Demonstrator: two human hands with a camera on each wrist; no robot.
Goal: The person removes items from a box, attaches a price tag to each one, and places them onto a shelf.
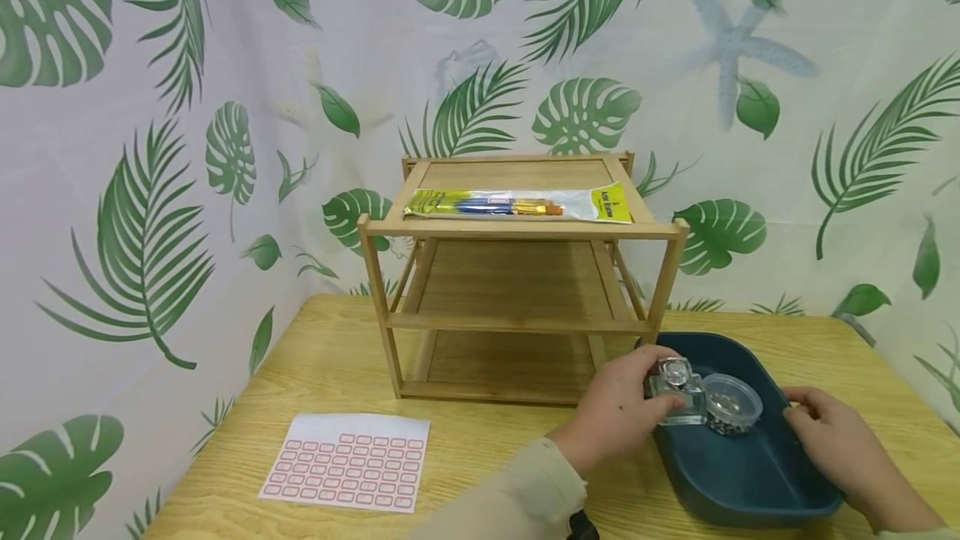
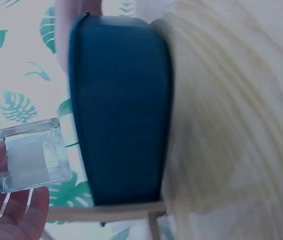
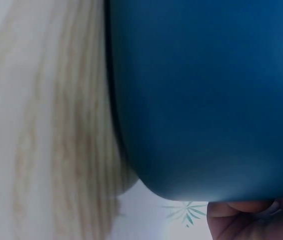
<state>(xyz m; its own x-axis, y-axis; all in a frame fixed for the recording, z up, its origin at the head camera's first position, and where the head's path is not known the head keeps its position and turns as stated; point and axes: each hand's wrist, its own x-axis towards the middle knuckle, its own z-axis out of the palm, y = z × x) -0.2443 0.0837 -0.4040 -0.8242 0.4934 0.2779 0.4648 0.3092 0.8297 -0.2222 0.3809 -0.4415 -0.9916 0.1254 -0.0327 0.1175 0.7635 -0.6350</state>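
My left hand grips a small square clear glass bottle above the left side of a dark blue plastic basin. In the left wrist view, thumb and fingers hold the glass bottle by its sides, beside the basin's outer wall. At the basin's right rim, my right hand pinches the edge between thumb and fingers. Inside the basin is a round clear lidded tub with small pieces in it. The right wrist view shows mostly the basin's outer wall, with part of the right hand below.
Left of the basin stands a three-tier wooden rack, close to my left hand. A packet of paintbrushes lies on its top shelf. A sheet of red-bordered labels lies on the wooden table. Leaf-patterned curtains surround the table.
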